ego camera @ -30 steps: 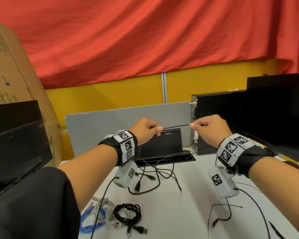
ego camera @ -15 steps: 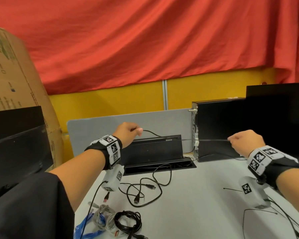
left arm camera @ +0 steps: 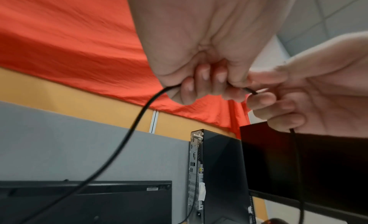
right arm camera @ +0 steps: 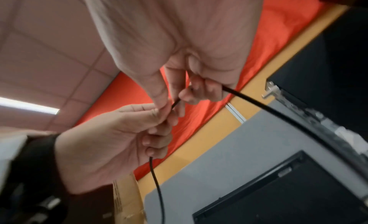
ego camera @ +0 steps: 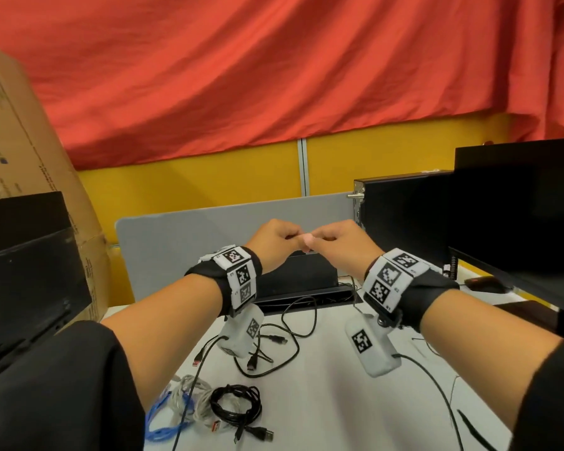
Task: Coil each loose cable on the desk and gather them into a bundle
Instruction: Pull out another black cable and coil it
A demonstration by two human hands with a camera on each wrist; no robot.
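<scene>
Both hands pinch one thin black cable (left arm camera: 127, 142), raised at the centre of the head view: the left hand (ego camera: 275, 242) and right hand (ego camera: 336, 244) meet fingertip to fingertip, each grip curled tight on the cord, slack trailing down either side. To coil well, each new loop should probably match the last and pass into one hand without twist. Below, at lower centre, a coiled black cable (ego camera: 236, 406) lies beside pale and blue coils (ego camera: 176, 405) on the worktop (ego camera: 323, 402). No container shows; a cardboard box (ego camera: 23, 141) stands upper left, contents hidden.
</scene>
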